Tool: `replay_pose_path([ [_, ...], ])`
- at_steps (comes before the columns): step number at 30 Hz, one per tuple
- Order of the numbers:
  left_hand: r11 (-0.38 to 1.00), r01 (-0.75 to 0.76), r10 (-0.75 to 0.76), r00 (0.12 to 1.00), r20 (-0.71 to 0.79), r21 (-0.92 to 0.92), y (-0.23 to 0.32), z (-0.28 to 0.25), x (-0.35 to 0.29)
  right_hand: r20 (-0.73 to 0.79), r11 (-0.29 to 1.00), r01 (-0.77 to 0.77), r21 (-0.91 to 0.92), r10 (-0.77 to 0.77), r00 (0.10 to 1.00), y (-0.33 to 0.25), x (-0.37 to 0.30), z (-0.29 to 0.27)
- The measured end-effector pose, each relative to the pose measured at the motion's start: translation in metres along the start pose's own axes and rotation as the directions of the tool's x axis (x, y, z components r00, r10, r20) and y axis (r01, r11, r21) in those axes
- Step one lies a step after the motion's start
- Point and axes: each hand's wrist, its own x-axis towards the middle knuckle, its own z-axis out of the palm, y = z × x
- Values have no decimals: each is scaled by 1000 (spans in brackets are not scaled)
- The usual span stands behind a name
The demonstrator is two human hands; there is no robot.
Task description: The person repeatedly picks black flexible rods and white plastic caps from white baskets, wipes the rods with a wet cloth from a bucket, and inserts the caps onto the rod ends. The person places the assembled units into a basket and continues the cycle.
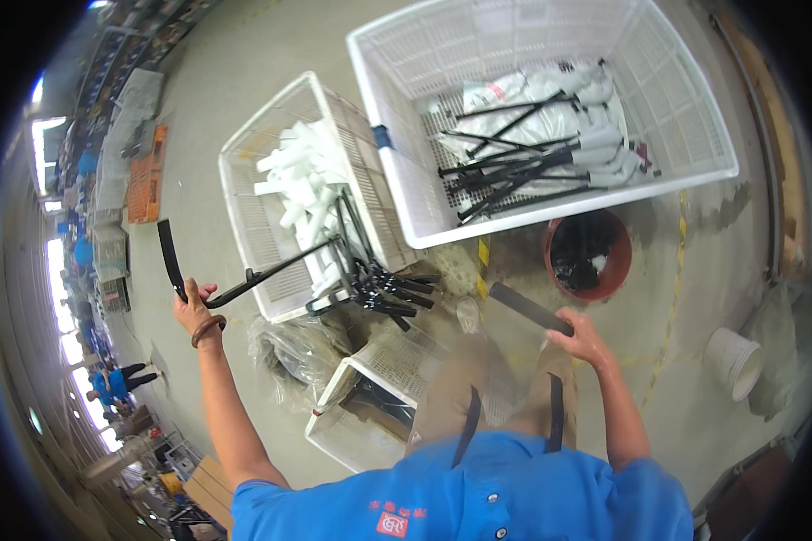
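In the left grip [194,309] sits a bent, glossy black bar [235,293].

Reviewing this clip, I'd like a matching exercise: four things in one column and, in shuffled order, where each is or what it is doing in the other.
Column 1
1. Left hand
2. Right hand
3. Red bucket
4. White pieces

Column 2
A. On the floor, between the large white crate and the right hand
B. Holding a straight dark bar
C. Heaped in the smaller white crate that also holds black parts
D. Holding a bent black bar

Right pairs: 1-D; 2-B; 3-A; 4-C
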Motion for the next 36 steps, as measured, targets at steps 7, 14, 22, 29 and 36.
replay_pose_path([
  [7, 950, -134, 173, 978, 120, -282, 144, -92, -29, -105, 716, 644, -270, -687, 719, -226, 2, -9],
  [14, 884, -424, 466, 784, 410, -195, 239, -89, -98, -119, 442, 856, -268, -897, 426, -326, -11, -24],
  [22, 873, -463, 478, 752, 454, -153, 283, -67, -140, -79, 286, 905, -315, -958, 275, -328, -8, -71],
  [29, 939, -312, 344, 823, 451, -146, 293, -52, -157, -12, 347, 893, -288, -933, 358, -303, 11, -114],
  [36, 938, -335, 339, 827, 448, -90, 307, -34, -166, -23, 265, 931, -252, -963, 268, -301, 39, -122],
])
